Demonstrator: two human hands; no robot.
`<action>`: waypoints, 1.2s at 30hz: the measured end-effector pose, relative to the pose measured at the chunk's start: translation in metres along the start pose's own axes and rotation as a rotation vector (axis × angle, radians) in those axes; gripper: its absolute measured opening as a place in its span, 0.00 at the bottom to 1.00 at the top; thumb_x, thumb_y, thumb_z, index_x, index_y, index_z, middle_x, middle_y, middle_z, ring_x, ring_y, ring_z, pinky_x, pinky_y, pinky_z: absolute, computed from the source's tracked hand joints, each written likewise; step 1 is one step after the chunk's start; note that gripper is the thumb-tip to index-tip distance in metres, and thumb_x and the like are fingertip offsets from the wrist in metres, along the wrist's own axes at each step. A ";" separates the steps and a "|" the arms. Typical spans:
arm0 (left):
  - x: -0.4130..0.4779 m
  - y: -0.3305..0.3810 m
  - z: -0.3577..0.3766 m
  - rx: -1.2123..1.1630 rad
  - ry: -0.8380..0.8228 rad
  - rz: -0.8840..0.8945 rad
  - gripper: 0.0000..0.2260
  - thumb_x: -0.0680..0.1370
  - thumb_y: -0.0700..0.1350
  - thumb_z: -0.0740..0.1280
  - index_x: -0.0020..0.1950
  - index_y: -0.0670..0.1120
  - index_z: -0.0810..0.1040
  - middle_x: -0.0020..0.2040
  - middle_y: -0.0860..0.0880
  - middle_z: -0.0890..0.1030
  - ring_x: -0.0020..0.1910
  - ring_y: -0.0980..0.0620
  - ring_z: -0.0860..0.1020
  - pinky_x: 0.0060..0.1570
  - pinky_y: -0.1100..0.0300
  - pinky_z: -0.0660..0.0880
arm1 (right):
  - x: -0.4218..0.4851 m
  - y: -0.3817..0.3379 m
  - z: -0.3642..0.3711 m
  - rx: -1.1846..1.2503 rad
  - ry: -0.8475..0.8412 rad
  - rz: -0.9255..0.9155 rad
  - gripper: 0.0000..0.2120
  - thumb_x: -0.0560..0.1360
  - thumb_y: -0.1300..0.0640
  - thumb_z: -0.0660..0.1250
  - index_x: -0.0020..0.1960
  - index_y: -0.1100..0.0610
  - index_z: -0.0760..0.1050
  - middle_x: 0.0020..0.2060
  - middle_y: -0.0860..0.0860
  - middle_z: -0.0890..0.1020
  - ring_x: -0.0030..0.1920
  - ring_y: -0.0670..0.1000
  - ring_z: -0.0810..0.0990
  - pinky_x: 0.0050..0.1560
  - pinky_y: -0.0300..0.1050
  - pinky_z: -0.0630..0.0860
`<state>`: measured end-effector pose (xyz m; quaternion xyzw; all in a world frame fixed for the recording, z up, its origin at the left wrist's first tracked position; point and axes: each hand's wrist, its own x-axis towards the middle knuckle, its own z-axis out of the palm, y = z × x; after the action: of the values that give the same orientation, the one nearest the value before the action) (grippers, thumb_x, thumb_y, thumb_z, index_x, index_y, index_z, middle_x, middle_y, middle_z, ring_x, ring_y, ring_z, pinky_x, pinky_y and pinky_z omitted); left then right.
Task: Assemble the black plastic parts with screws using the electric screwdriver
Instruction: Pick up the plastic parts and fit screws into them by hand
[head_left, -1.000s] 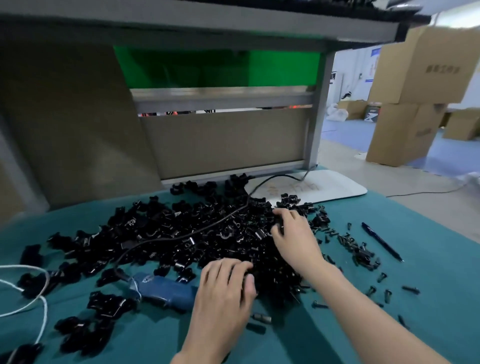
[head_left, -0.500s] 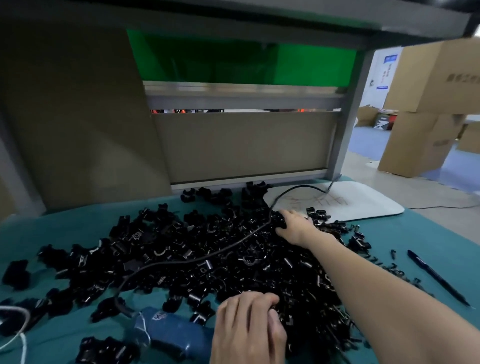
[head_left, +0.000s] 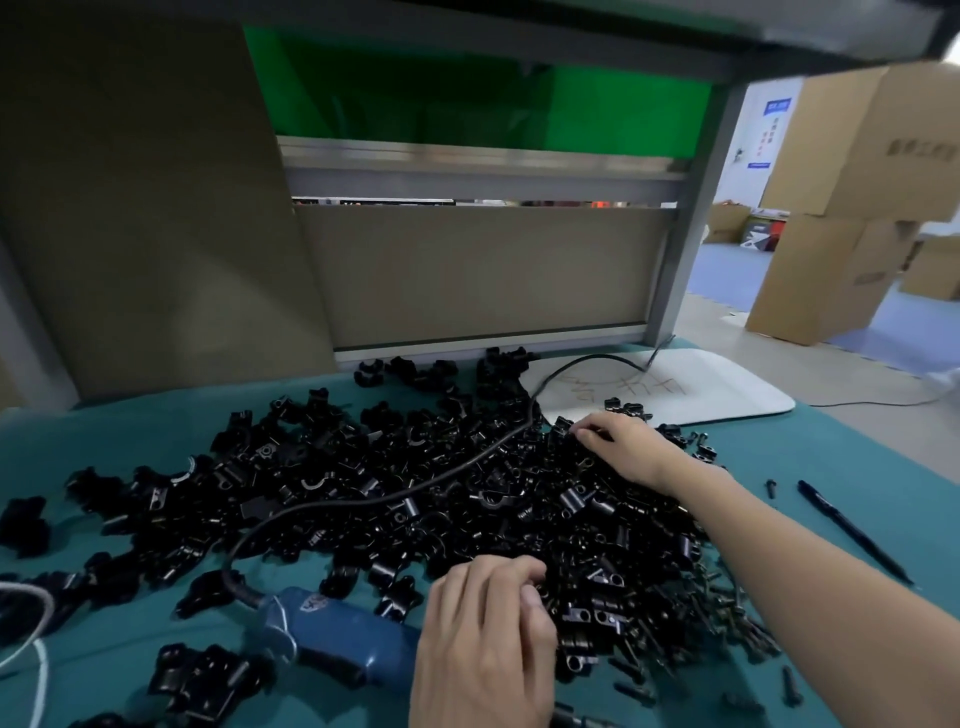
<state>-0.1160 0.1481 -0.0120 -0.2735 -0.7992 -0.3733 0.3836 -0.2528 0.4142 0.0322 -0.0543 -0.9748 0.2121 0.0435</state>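
Observation:
A big heap of black plastic parts (head_left: 395, 499) covers the teal bench mat (head_left: 779, 457). The blue electric screwdriver (head_left: 337, 634) lies on its side at the heap's near edge, and its black cable (head_left: 415, 488) runs back across the parts. My left hand (head_left: 483, 639) rests beside the screwdriver's front end with its fingers curled into the heap; what they hold is hidden. At the heap's far right edge, my right hand (head_left: 623, 449) reaches in, fingertips pinched on a black part. Loose black screws (head_left: 737, 629) lie at the heap's right fringe.
A black pen (head_left: 852, 530) lies on the mat at right. A white board (head_left: 727, 384) sits at the back right under the cable. White cord (head_left: 31, 623) loops at the left edge. A brown back panel (head_left: 467, 275) closes the bench; cardboard boxes (head_left: 831, 260) stand beyond.
The view has swung left and closer. My right hand reached farther back to the heap's far edge. My left hand went from flat over the screwdriver's tip to curled fingers in the parts.

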 end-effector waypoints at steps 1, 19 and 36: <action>0.000 0.000 0.000 -0.012 -0.004 -0.003 0.10 0.77 0.43 0.59 0.49 0.49 0.79 0.42 0.55 0.78 0.44 0.59 0.71 0.46 0.61 0.70 | -0.006 0.004 -0.003 0.037 0.023 -0.010 0.13 0.85 0.51 0.60 0.65 0.50 0.79 0.61 0.49 0.82 0.60 0.51 0.79 0.57 0.43 0.72; -0.001 0.002 -0.005 -0.080 -0.045 -0.097 0.10 0.79 0.46 0.56 0.53 0.52 0.77 0.42 0.60 0.77 0.46 0.63 0.71 0.45 0.61 0.70 | -0.075 0.069 -0.012 -0.117 0.213 0.198 0.20 0.85 0.58 0.61 0.76 0.58 0.70 0.72 0.58 0.73 0.71 0.60 0.71 0.72 0.51 0.66; -0.004 0.006 -0.011 -0.098 -0.111 -0.181 0.09 0.81 0.52 0.53 0.56 0.60 0.71 0.44 0.65 0.75 0.49 0.62 0.72 0.42 0.57 0.74 | -0.173 -0.003 0.007 1.818 0.328 0.271 0.18 0.72 0.64 0.71 0.61 0.61 0.80 0.51 0.61 0.84 0.43 0.52 0.88 0.41 0.40 0.83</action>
<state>-0.1050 0.1418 -0.0082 -0.2391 -0.8214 -0.4292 0.2896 -0.0829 0.3873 0.0158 -0.1420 -0.4016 0.8864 0.1813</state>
